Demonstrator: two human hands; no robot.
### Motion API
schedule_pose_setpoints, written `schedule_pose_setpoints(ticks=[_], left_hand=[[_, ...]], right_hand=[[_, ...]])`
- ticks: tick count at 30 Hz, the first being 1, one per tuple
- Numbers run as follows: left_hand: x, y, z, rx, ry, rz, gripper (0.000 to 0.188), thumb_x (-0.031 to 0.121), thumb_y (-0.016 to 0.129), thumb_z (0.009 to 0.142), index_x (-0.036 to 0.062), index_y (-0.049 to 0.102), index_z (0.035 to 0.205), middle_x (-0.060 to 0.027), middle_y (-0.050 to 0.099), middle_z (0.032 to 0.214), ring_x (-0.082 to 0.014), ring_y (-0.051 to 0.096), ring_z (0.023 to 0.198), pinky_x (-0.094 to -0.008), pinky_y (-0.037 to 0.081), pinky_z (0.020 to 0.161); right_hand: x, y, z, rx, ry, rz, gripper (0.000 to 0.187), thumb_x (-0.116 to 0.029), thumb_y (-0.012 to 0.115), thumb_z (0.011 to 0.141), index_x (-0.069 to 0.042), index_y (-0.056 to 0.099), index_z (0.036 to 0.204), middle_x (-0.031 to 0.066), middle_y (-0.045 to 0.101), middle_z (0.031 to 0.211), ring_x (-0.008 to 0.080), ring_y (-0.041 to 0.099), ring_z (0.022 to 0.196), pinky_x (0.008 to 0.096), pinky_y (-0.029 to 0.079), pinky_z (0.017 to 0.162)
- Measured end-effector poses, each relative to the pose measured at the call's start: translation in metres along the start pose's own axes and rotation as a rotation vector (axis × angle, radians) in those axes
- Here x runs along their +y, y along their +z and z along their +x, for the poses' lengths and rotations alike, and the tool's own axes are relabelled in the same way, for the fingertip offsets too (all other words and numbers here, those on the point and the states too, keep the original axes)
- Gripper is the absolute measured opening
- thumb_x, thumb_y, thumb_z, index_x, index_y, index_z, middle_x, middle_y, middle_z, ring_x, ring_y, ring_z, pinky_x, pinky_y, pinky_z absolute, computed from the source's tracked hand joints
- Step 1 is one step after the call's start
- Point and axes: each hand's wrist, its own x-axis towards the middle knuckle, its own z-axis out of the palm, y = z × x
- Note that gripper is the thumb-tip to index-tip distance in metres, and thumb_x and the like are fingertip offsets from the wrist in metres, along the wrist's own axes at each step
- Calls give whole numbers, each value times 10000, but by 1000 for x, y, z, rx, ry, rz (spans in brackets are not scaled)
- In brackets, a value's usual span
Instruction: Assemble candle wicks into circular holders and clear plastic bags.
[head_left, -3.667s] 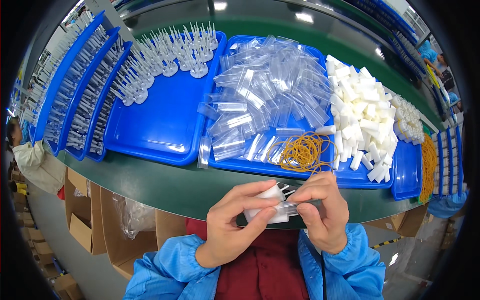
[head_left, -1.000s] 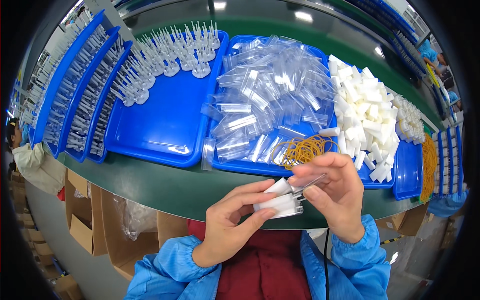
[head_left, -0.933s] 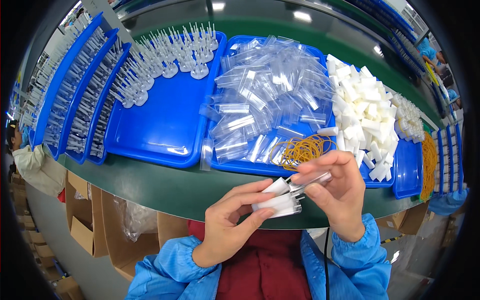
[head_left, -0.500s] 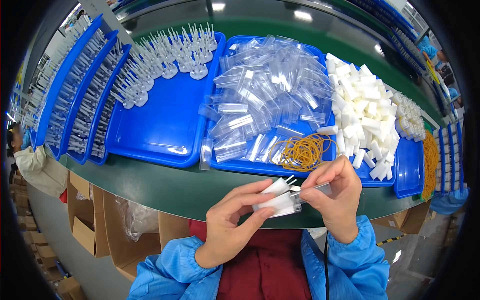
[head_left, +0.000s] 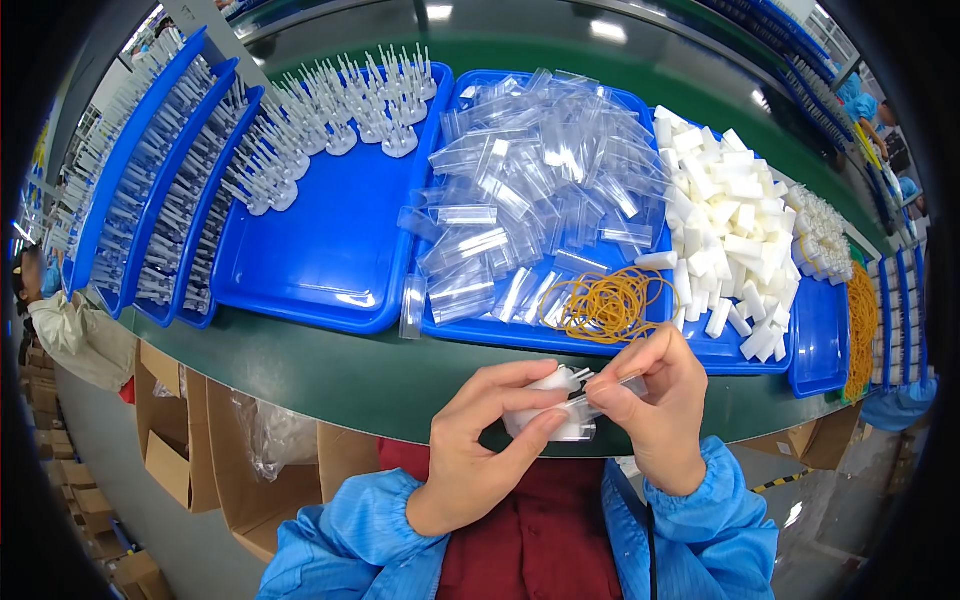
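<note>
Close to the table's front edge, my left hand (head_left: pixel 470 445) is closed round white foam pieces (head_left: pixel 540 420), with thin pale rods (head_left: pixel 580 375) sticking out at their far right end. Clear plastic wraps part of the foam. My right hand (head_left: pixel 660 415) pinches a clear plastic piece (head_left: pixel 636 384) between thumb and forefinger, up against the rod ends. The fingers hide how the plastic and rods meet. Just beyond both hands, a bundle of yellow-brown rubber bands (head_left: pixel 605 305) lies in the middle blue tray (head_left: pixel 470 333).
Clear plastic sleeves (head_left: pixel 520 190) fill that tray. White foam blocks (head_left: pixel 735 240) are heaped to its right. At left, a blue tray (head_left: pixel 310 260) carries clusters of upright rods (head_left: pixel 395 125); stacked rod trays (head_left: pixel 160 220) stand beyond it. Cardboard boxes (head_left: pixel 270 500) sit below the table's left side.
My right hand has moved left and slightly down, bringing the clear plastic piece closer to the foam. My left hand has shifted slightly right and turned the foam pieces a little.
</note>
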Motion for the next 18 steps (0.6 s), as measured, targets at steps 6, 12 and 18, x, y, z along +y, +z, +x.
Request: schedule_pose_setpoints(ticks=[6,12,18], left_hand=[[8,0,2,-19,68,153,283,10,762,846,28,745,1128,-179,654,1292,-270,671,1139,-336,543,935],[5,0,-1,-58,73,178,339,3,757,843,27,727,1180,-195,625,1343,-279,657,1180,-337,545,949],[-3,-9,-2,-66,17,-210,319,-99,642,893,-71,604,1208,-230,525,1371,-344,605,1223,-410,551,981]], right_hand=[[6,-2,3,17,-304,-212,407,-26,895,718,-46,535,907,96,666,858,176,668,875,300,526,767],[11,2,-2,26,-219,-221,380,-55,900,711,-46,569,898,102,667,904,192,642,946,324,514,819],[-3,-11,6,72,-95,-101,354,-56,886,729,-30,599,934,136,701,928,187,630,987,337,492,903]])
